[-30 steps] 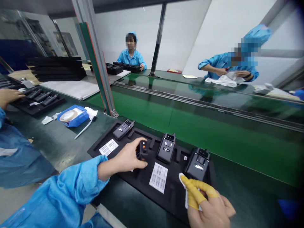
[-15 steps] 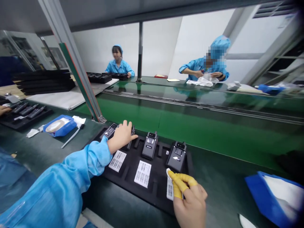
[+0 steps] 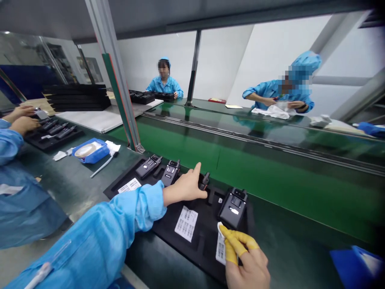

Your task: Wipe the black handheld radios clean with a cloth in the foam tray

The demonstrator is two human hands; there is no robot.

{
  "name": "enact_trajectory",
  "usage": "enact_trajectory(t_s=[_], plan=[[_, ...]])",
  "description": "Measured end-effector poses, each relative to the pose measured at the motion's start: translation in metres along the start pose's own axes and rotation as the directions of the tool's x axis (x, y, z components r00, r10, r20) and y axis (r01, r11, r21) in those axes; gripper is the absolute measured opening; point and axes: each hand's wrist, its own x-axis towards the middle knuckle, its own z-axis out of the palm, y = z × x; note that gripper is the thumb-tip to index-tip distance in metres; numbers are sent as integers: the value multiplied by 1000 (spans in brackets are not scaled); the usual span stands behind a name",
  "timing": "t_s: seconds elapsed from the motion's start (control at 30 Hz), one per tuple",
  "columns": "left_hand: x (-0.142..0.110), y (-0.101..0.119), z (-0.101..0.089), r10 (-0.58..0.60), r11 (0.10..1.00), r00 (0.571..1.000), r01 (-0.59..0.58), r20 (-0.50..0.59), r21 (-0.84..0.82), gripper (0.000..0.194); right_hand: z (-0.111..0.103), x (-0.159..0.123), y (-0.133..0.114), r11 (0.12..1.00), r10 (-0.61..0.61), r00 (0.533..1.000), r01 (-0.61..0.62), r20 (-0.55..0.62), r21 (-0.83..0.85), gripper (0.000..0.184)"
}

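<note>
My left hand (image 3: 187,185) reaches over the black tray (image 3: 207,263) with its fingers around a walkie-talkie (image 3: 205,179). Only that radio's antenna and a bit of its side show; the rest is behind the hand. Two radios lie face down to its left: the far-left radio (image 3: 148,166) and the second radio (image 3: 170,172). Beneath my right hand (image 3: 248,257), which wears yellow finger cots, is a label sheet (image 3: 221,249). The right fingers pinch a small white cloth (image 3: 219,228) just below the rightmost radio (image 3: 233,208). Another label sheet (image 3: 186,223) lies mid-tray.
A blue bin (image 3: 90,151) with a tape roll and a thin white brush-like stick (image 3: 104,165) stand left. A metal post (image 3: 120,80) rises behind the tray, beside a green belt (image 3: 255,168). A co-worker's hands (image 3: 25,120) work at far left; two people sit opposite.
My left hand has put the second radio back in the tray and moved right to the third one. My right hand stays near the rightmost radio with the cloth.
</note>
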Motion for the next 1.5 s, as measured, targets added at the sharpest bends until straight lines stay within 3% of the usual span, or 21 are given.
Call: enact_trajectory(t_s=[0.1,0.23,0.37,0.53,0.67,0.93,1.2,1.43,1.5], plan=[[-32,-7,-11,73,984,997,-72,4,-160,103,-1,2,-1,1000,15,1000,-15,27,8,19],[-73,-14,-10,154,873,987,-155,-40,-462,76,-7,13,-13,999,14,997,-17,81,42,18],[-90,-18,-3,270,796,959,-272,-85,-540,64,-12,36,-35,999,-35,991,32,128,29,23],[-90,-23,2,353,756,930,-348,-104,-555,64,-4,59,-59,991,-136,985,134,108,23,39],[-89,-25,4,382,747,915,-389,-132,-539,63,9,64,-66,963,-254,950,265,183,-37,37],[-89,-23,4,403,749,908,-401,-117,-527,60,5,68,-80,988,-151,972,146,179,43,34],[-88,-20,0,348,774,934,-336,-81,-536,67,-4,64,-60,990,-115,983,125,145,-66,31],[-88,-18,0,373,764,922,-367,-101,-530,62,3,72,-75,970,-220,966,232,136,-79,30],[-89,-17,1,353,774,929,-356,-111,-524,61,7,70,-81,949,-259,958,277,125,-149,28]])
